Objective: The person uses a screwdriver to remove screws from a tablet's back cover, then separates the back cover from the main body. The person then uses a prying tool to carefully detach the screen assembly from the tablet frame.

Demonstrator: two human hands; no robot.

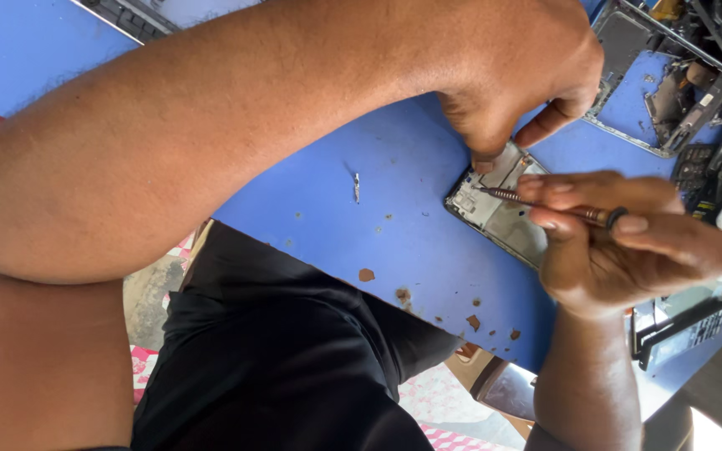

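Right hand [620, 250] is gripping a slim screwdriver [545, 205], shaft running leftward, tip resting inside the opened phone [499, 209] on the blue table [336, 234]. Left hand [511, 75] is pinching the phone's far edge, fingers closed, directly above.

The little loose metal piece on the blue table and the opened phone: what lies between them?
In the head view, only bare blue table lies between the loose metal piece and the opened phone, apart from a few small brown chips in its paint.

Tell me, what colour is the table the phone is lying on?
Blue. The table under the opened phone is blue with small brown chipped spots, shown in the head view.
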